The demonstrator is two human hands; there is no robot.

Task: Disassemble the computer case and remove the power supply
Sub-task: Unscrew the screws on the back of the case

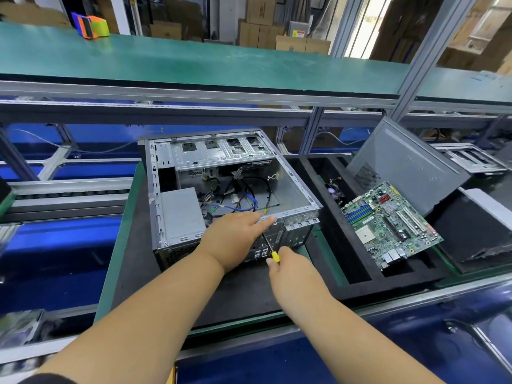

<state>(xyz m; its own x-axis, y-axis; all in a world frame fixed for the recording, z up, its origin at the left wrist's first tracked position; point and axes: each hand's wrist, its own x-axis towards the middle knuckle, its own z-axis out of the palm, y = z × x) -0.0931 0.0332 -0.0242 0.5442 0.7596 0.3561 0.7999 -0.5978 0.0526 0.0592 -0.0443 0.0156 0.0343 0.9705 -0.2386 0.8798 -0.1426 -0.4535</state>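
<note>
An open grey computer case point(293, 184) lies on its side on a black mat, with its rear panel facing me. The grey power supply point(181, 212) sits in its near left corner, with loose cables point(238, 195) spread beside it. My left hand point(235, 236) rests flat on the case's near top edge, fingers pointing right. My right hand point(291, 268) grips a yellow-handled screwdriver point(270, 248). The screwdriver's thin shaft points up at the rear panel just under my left fingertips.
A green motherboard point(390, 225) leans in a black foam tray point(357, 284) to the right. The removed grey side panel point(410, 164) stands tilted behind it. Another case point(471, 159) sits further right. A green shelf point(194, 62) runs overhead at the back.
</note>
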